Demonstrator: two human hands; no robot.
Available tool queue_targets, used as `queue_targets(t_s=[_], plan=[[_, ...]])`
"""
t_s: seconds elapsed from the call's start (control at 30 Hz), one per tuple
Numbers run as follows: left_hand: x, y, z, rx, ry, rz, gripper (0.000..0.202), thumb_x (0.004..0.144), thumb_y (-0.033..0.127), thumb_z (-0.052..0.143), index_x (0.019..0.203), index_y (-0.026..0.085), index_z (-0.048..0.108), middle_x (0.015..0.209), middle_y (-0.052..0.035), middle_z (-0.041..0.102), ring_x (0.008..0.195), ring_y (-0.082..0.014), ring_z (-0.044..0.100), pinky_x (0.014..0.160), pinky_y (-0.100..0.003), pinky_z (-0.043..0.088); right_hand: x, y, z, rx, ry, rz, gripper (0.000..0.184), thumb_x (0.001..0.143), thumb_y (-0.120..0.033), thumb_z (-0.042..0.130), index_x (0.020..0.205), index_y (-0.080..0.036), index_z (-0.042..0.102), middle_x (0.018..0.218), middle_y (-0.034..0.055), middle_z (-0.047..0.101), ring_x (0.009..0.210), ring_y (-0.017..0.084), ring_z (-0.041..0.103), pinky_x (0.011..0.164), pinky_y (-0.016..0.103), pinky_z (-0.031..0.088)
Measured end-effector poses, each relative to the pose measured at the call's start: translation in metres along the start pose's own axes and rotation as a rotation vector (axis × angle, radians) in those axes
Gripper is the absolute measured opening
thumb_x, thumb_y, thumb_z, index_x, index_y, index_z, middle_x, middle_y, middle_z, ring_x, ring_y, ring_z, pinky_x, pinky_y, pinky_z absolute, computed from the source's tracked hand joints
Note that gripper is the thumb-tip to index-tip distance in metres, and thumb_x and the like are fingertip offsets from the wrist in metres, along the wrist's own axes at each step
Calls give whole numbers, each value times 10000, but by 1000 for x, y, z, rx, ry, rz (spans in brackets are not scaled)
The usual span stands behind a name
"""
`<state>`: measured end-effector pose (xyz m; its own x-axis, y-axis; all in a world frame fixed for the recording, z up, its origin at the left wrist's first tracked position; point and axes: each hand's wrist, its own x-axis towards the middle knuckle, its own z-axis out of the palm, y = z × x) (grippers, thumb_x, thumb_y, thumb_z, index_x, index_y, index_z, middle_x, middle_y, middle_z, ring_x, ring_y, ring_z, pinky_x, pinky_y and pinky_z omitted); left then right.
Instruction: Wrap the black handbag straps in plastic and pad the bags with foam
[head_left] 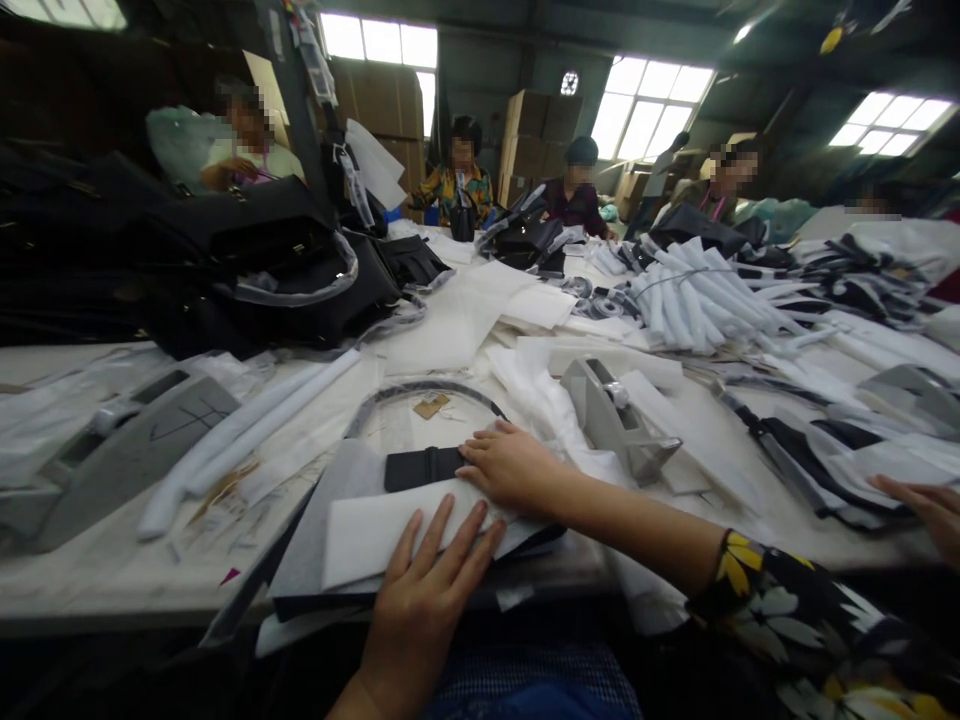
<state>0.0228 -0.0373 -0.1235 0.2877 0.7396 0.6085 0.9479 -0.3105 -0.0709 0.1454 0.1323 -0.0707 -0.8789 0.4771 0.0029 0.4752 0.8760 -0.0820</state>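
Note:
In front of me a black handbag [315,605] lies on the worktable, its wrapped handle [390,392] arching away from me. A white foam sheet [356,540] covers much of the bag over thin greyish wrapping, and a black strap tab [405,470] shows above the sheet. My left hand [431,575] rests flat on the foam sheet with fingers spread. Beyond it, my right hand [517,468] lies palm down at the sheet's far right edge and the end of the tab, fingers stretched out. Its palm hides what lies underneath.
Grey tape dispensers [180,415] [619,420] flank the bag. White foam tubes [240,435] lie left; a tied bundle of tubes [690,295] lies back right. Black bags [285,260] are piled back left. A co-worker's hand [926,505] is at right; several people work across the table.

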Motion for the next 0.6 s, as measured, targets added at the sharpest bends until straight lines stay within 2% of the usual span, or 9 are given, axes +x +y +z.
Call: queue_targets(t_s=[0.1,0.23,0.3,0.47,0.6], plan=[[-1,-2,2,-28,4,-4,457,1034,167,309,1398,319,539,1472,90,512,1328,-234,514,1162,-440,343,-3,-12,-2,-78,-28,125,344,1008,-375,506,1075,-121,729,1105,153,748,1143,296,640,1091,481,351],[-2,-2,6,-71,21,-26,435,1045,225,306,1393,323,547,1475,94,508,1338,-228,503,1204,-428,267,-1,-20,-9,-119,-93,184,383,1009,-385,502,952,-104,757,1039,167,760,1185,331,591,1087,508,322],[-3,-1,6,-82,30,-37,435,1048,246,298,1397,336,540,1480,108,498,1345,-221,494,1211,-416,253,-1,-18,-10,-125,-97,201,412,1021,-385,469,951,-99,758,1037,169,758,1206,333,571,1087,499,309],[-3,-2,3,-35,12,-7,470,1044,195,267,1425,343,498,1487,114,484,1341,-225,501,1158,-435,340,-4,0,-13,-98,-141,110,457,1033,-421,417,971,-124,759,1024,152,758,1124,263,631,1049,389,335],[-5,-5,2,15,-40,53,488,1029,154,305,1457,335,452,1504,100,460,1349,-246,495,1094,-462,418,-5,13,-15,-82,-141,125,414,1006,-450,479,932,-173,777,989,123,770,1083,230,660,1035,348,349]])
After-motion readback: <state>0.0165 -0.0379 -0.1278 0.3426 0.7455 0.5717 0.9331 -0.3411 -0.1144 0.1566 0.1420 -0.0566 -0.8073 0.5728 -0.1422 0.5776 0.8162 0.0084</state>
